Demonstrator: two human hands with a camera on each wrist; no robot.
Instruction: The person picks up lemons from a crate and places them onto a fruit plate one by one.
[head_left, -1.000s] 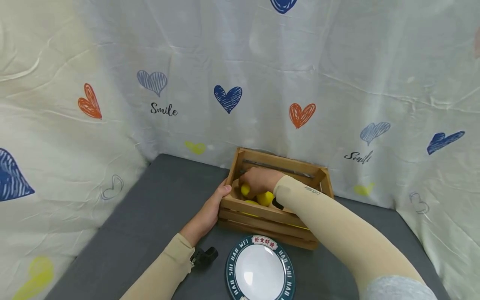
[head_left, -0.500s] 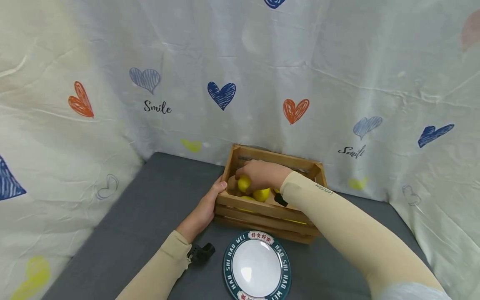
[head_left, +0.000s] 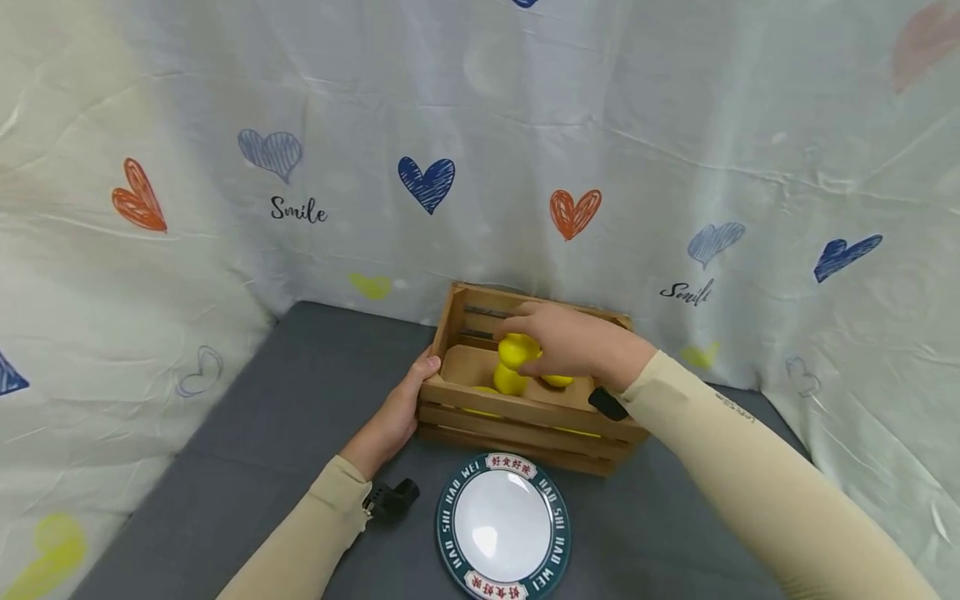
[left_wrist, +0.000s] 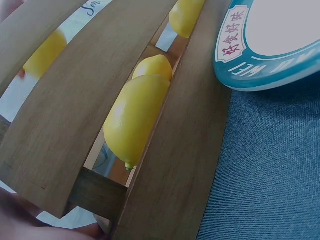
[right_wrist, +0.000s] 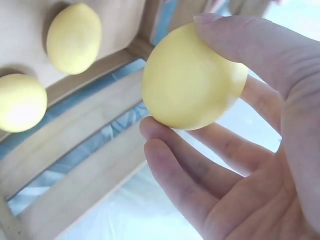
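Observation:
My right hand (head_left: 577,337) pinches a yellow lemon (right_wrist: 192,80) between thumb and fingers, raised over the wooden crate (head_left: 525,410). In the head view another lemon (head_left: 510,382) shows just below the held one. The right wrist view has two lemons, one oval (right_wrist: 75,39) and one rounder (right_wrist: 21,102), lying on the crate's floor. My left hand (head_left: 393,412) grips the crate's left end, thumb over the top rim. Through the slats in the left wrist view, a lemon (left_wrist: 135,117) with a small stem tip lies against the near side.
A round plate (head_left: 502,525) with a dark teal lettered rim lies in front of the crate on the grey tabletop (head_left: 322,375). Behind the table hangs a white curtain (head_left: 495,125) printed with hearts. Each wrist wears a black device.
My right hand has lifted the lemon from among the others and moved up and to the right with it. The left hand keeps its hold on the crate. The head view shifts slightly.

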